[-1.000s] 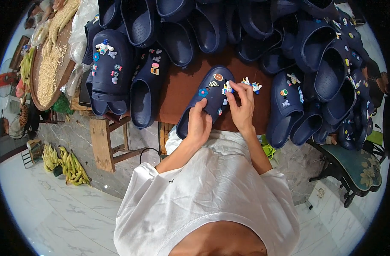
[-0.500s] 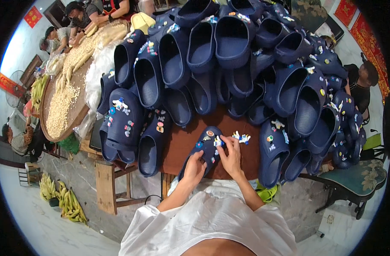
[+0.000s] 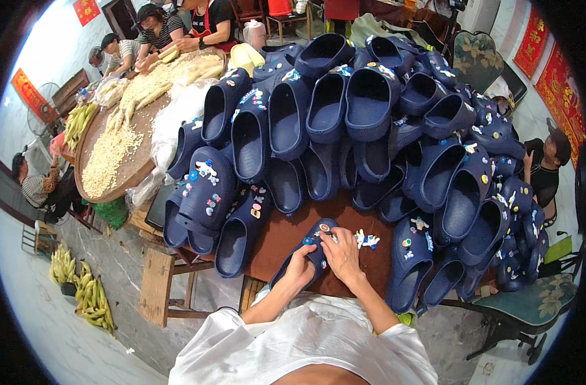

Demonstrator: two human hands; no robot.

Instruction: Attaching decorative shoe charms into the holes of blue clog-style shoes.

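Observation:
A navy clog (image 3: 319, 256) lies toe-away at the front edge of the brown-covered table, small charms on its upper. My left hand (image 3: 299, 266) is closed round its left side, thumb on the upper. Fingers bent together, my right hand (image 3: 342, 258) presses on the right of the clog's toe. These fingers hide the white and blue shoe charm that showed there a moment ago. Just right of that hand, loose white and blue charms (image 3: 367, 240) lie on the table.
Many navy clogs (image 3: 286, 122) are heaped across the table's back and both sides. At the left, people work by a round tray (image 3: 132, 178) of pale kernels. A wooden stool (image 3: 157, 285) stands left of me, a green padded chair (image 3: 530, 305) at the right.
The view has shifted, so the scene sits lower in it. My right fingers have closed down over the white and blue charm. My left hand keeps its hold on the clog.

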